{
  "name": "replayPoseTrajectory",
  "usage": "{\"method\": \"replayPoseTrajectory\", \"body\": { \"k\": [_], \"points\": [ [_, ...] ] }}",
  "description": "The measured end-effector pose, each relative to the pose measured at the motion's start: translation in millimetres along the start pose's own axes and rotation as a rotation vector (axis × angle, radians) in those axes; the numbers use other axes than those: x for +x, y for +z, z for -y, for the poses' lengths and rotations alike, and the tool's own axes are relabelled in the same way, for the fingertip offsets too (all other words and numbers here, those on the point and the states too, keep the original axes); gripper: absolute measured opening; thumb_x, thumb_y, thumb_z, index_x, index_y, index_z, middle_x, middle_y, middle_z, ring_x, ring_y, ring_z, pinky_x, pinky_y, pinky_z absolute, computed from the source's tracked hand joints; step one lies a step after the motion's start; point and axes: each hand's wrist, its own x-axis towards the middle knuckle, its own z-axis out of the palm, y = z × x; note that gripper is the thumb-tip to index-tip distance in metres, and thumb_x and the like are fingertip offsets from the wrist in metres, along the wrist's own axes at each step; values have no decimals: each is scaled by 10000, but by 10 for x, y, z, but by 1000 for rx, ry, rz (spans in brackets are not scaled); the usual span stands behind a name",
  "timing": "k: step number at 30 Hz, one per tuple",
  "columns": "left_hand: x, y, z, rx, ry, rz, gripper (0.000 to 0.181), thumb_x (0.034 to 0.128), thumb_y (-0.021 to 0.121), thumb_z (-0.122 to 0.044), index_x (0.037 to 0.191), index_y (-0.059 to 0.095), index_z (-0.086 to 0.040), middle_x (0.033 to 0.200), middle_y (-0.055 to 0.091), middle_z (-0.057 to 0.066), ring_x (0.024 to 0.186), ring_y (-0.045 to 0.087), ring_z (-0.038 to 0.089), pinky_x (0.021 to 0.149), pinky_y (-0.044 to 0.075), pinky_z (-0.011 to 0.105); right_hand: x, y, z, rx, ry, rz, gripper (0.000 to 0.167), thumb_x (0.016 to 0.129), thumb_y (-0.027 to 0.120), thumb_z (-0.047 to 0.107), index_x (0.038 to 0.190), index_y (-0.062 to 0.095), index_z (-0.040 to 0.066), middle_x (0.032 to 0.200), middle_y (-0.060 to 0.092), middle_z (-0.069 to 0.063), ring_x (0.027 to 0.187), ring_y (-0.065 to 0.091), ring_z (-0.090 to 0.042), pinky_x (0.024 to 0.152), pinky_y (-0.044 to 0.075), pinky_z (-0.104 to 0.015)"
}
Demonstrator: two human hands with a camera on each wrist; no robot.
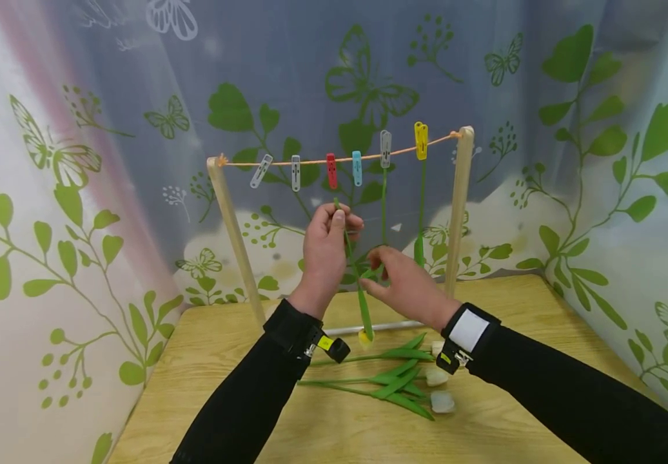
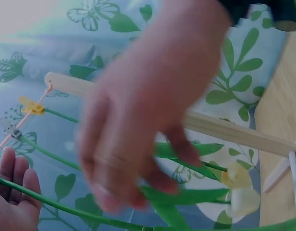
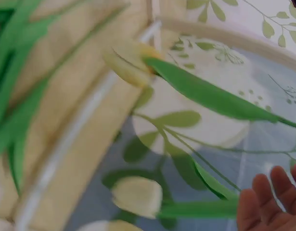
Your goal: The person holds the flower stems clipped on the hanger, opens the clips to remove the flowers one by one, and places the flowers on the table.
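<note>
My left hand [image 1: 327,248] pinches the stem end of an artificial tulip [image 1: 365,312] between thumb and fingers. The tulip hangs head down, its yellow bloom [image 3: 131,62] low near the stand's bottom bar. Beside its stem is my right hand [image 1: 412,283], fingers loosely bent and holding nothing that I can see; it is blurred in the left wrist view. Above the hands, a red clothespin [image 1: 331,171] and a blue clothespin [image 1: 357,169] sit on an orange cord [image 1: 316,162]. Two other tulips hang upside down, from a grey clothespin [image 1: 385,148] and a yellow clothespin [image 1: 421,140].
The cord runs between two wooden posts, left [image 1: 235,238] and right [image 1: 460,206], joined low by a pale bar [image 1: 340,330]. Several white tulips [image 1: 442,402] lie on the wooden table [image 1: 195,386]. Two pale clothespins [image 1: 296,173] are at the cord's left. A leaf-patterned curtain [image 1: 287,58] surrounds the table.
</note>
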Motion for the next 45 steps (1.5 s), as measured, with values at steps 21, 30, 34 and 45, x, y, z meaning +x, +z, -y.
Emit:
{"method": "replayPoseTrajectory", "body": {
  "k": [21,30,34,45],
  "points": [
    [-36,-137,-41,-112,-5,-15,303,1093,399,-283,1249,485,-37,1090,633,96,1079,613,265,999,519,470,-335,512,-129,46,42,-17,199,986,672,251,1138,603,141,891,609,70,720,581,-32,604,503,-236],
    [-96,-337,80,-72,-12,-35,312,1097,384,-301,1235,467,-34,1131,625,119,1120,609,281,1047,498,459,-390,381,-235,-10,111,-19,277,980,678,286,1210,592,158,958,659,37,732,595,-42,592,499,-247],
    [-135,-428,119,-76,-40,-51,262,1096,391,-298,1199,486,-77,1138,626,111,1152,593,321,1052,498,434,-417,319,-261,-20,104,-47,371,973,690,267,1284,544,128,974,657,17,704,581,-46,568,490,-245],
    [-271,-702,215,-5,-98,-86,329,1081,453,-291,1210,496,8,1227,569,201,1153,568,336,989,529,432,-412,98,-335,-144,2,-109,262,967,697,256,1167,579,136,957,707,-6,597,547,-14,499,449,-224]
  ]
}}
